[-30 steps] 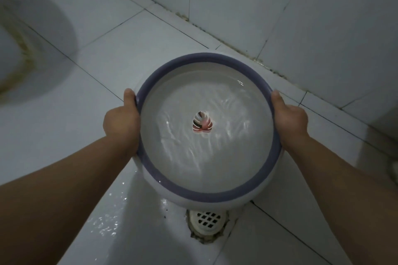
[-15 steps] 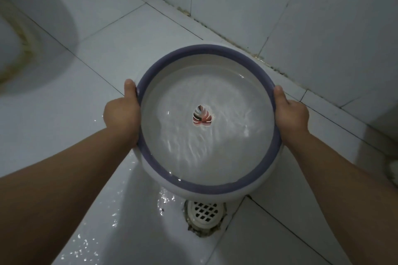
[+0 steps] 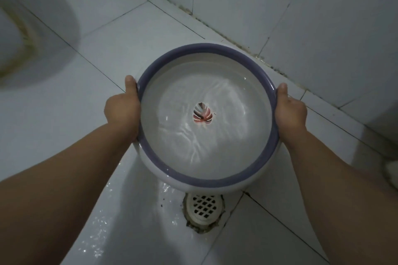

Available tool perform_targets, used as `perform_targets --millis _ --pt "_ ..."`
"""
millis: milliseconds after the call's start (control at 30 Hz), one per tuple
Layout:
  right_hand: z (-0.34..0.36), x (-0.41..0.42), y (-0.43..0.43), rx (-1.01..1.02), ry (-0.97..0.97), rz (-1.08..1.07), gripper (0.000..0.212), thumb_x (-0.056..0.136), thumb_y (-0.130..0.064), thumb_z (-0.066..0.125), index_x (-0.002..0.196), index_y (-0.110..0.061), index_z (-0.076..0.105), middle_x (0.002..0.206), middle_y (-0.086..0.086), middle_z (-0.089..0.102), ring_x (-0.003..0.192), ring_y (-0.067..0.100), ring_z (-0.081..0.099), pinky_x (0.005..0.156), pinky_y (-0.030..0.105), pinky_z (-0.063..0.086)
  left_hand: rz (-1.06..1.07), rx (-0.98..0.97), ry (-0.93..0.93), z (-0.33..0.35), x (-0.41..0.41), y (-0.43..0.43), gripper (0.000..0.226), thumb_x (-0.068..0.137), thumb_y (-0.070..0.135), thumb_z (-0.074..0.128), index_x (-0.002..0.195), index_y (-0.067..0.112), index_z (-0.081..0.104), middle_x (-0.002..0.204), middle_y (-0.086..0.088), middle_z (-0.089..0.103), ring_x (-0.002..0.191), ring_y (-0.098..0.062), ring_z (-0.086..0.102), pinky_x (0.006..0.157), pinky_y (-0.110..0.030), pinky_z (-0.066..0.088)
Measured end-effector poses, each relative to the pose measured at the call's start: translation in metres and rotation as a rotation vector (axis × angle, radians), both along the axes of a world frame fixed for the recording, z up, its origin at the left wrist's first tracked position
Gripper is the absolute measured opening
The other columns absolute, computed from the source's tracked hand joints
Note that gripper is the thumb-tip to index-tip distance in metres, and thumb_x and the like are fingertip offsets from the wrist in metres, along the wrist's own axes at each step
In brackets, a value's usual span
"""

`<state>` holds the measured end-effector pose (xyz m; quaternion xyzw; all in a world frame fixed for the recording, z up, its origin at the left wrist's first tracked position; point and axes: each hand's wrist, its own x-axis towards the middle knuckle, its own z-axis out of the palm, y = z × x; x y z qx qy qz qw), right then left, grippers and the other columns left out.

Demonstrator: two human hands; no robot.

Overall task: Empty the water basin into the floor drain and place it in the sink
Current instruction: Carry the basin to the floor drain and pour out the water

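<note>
A round white basin (image 3: 219, 186) with a purple rim and a leaf print on its bottom hangs above the tiled floor, tipped slightly toward me and holding rippling water. My left hand (image 3: 122, 108) grips its left rim, thumb on top. On the opposite rim sits my right hand (image 3: 289, 111), gripping the same way. A white grated floor drain (image 3: 203, 207) lies just below the basin's near edge, partly hidden by it. Water glistens on the floor tile left of the drain.
A white tiled wall (image 3: 301, 17) rises behind the basin, with a grimy joint at the floor. At the far left stands a blurred white fixture (image 3: 32, 28) with a stained edge. A pale object (image 3: 391, 170) shows at the right edge.
The basin has shifted a little away from me, so more of the drain shows. Water in it keeps sloshing, and more wet sheen spreads on the floor left of the drain.
</note>
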<state>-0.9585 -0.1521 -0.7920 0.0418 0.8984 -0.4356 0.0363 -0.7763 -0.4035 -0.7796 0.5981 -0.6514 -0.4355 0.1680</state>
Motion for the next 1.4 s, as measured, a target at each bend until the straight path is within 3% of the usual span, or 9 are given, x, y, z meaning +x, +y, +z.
perform_targets --millis 133,267,367,467,633,800,933,1233,1400 --pt "0.000 0.005 0.006 -0.006 -0.008 -0.025 0.060 0.088 -0.058 0.032 0.062 -0.009 0.054 0.057 0.001 0.051 0.052 0.012 0.047 0.047 0.024 0.034 -0.039 -0.020 0.008 0.005 -0.002 0.002 0.063 0.089 0.061 0.025 0.081 0.004 0.052 0.087 -0.021 0.057 0.088 -0.037 0.057 0.087 -0.045 0.048" --pt "0.003 0.011 0.009 -0.045 -0.012 -0.041 0.058 0.088 -0.058 0.034 0.057 -0.012 0.049 0.057 0.001 0.050 0.051 0.012 0.047 0.047 0.024 0.036 -0.064 -0.032 0.040 0.010 0.000 0.006 0.063 0.090 0.059 0.025 0.064 0.007 0.049 0.078 -0.016 0.055 0.082 -0.034 0.055 0.080 -0.041 0.046" --pt "0.003 0.013 0.010 -0.044 -0.009 -0.048 0.057 0.088 -0.058 0.034 0.056 -0.013 0.047 0.056 0.002 0.048 0.050 0.013 0.046 0.047 0.023 0.036 -0.053 -0.048 0.041 0.009 0.000 0.006 0.063 0.090 0.060 0.025 0.068 0.006 0.049 0.079 -0.017 0.057 0.078 -0.034 0.054 0.077 -0.040 0.046" --pt "0.002 0.013 0.010 -0.042 -0.011 -0.050 0.058 0.088 -0.058 0.034 0.057 -0.012 0.050 0.057 0.001 0.050 0.053 0.013 0.048 0.050 0.023 0.037 -0.052 -0.063 0.037 0.007 0.002 0.005 0.063 0.089 0.061 0.025 0.073 0.004 0.049 0.088 -0.022 0.058 0.087 -0.038 0.056 0.088 -0.045 0.046" --pt "0.003 0.011 0.007 -0.032 -0.013 -0.044 0.057 0.088 -0.058 0.032 0.056 -0.015 0.052 0.060 -0.001 0.054 0.056 0.010 0.051 0.049 0.023 0.036 -0.026 -0.003 0.086 0.006 0.006 0.007 0.060 0.088 0.062 0.030 0.056 0.013 0.043 0.069 -0.010 0.051 0.077 -0.033 0.052 0.082 -0.044 0.046" --pt "0.002 0.009 0.006 -0.021 -0.003 -0.037 0.060 0.089 -0.058 0.031 0.060 -0.010 0.053 0.059 -0.002 0.051 0.054 0.009 0.047 0.048 0.022 0.034 -0.021 0.018 0.092 0.004 0.005 0.004 0.060 0.087 0.063 0.029 0.061 0.011 0.047 0.072 -0.010 0.054 0.077 -0.032 0.055 0.080 -0.043 0.048" --pt "0.002 0.009 0.006 0.000 0.018 -0.024 0.057 0.091 -0.055 0.031 0.053 -0.016 0.049 0.059 -0.002 0.050 0.054 0.007 0.046 0.048 0.020 0.031 -0.029 0.004 0.083 0.002 0.004 0.004 0.060 0.088 0.062 0.027 0.067 0.012 0.051 0.063 -0.005 0.051 0.063 -0.023 0.052 0.067 -0.035 0.044" --pt "0.002 0.010 0.007 0.017 0.045 0.001 0.059 0.091 -0.054 0.031 0.059 -0.008 0.047 0.055 0.002 0.045 0.049 0.011 0.040 0.045 0.021 0.033 -0.018 0.011 0.085 0.005 0.007 0.006 0.057 0.087 0.062 0.025 0.057 0.019 0.047 0.078 -0.014 0.060 0.078 -0.034 0.058 0.086 -0.047 0.050" --pt "0.002 0.010 0.008 0.001 0.061 0.012 0.058 0.091 -0.055 0.033 0.065 -0.007 0.052 0.057 0.005 0.044 0.052 0.015 0.041 0.048 0.025 0.033 -0.006 0.026 0.083 0.006 0.007 0.008 0.055 0.087 0.062 0.025 0.060 0.021 0.048 0.070 -0.008 0.058 0.072 -0.028 0.057 0.075 -0.040 0.049"
